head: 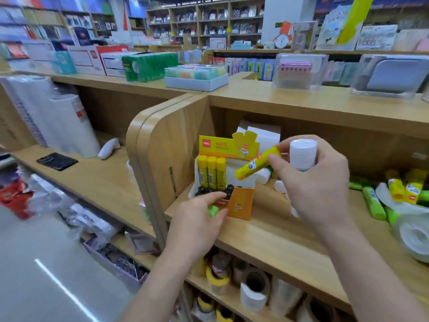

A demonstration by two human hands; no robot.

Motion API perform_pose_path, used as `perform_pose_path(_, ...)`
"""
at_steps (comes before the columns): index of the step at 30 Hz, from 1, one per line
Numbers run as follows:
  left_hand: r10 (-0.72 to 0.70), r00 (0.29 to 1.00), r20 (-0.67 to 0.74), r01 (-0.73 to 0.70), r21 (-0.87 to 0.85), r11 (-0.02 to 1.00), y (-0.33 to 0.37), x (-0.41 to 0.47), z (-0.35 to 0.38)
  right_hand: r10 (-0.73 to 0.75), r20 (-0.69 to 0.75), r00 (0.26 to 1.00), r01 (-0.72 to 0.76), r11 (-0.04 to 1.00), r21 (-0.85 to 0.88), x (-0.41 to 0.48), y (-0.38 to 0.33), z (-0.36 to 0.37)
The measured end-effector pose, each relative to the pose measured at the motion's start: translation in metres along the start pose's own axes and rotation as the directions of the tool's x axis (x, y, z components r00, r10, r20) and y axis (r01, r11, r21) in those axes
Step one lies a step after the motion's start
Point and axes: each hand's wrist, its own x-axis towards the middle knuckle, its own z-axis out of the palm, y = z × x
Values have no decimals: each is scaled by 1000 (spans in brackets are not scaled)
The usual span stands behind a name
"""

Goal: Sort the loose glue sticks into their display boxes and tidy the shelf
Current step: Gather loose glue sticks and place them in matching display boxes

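A yellow and orange display box [241, 202] stands on the wooden shelf [267, 231], with three yellow glue sticks [211, 169] upright at its back left. My left hand [197, 219] grips the box's front edge; a green object [213, 210] shows under its fingers. My right hand [311, 180] holds a yellow glue stick [253, 167] tilted over the box, together with a white bottle [303, 153]. More loose yellow sticks [405, 188] and green sticks [372, 202] lie on the shelf at the right.
A curved wooden divider [162, 140] rises just left of the box. Tape rolls [415, 238] sit at the right edge, and more rolls [255, 289] fill the shelf below. White boxes [257, 133] stand behind the display box. Boxed goods line the upper shelf.
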Motion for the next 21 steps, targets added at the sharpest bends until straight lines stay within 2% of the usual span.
perform_pose_path(2,34,999,0,-34,-32,999,-4,-1,2,-77,37,996,81,989,-122,4,5,15)
perform_pose_path(8,98,994,47,-88,-184,979,-18,-8,1,-145,221,964,210,928,-308,4,17,38)
perform_pose_path(15,105,991,87,-81,-249,965,-25,-7,-5,-112,346,932,261,867,-424,13,11,44)
perform_pose_path(21,108,986,124,-69,-284,956,-28,-4,-8,-63,491,869,327,817,-474,22,4,47)
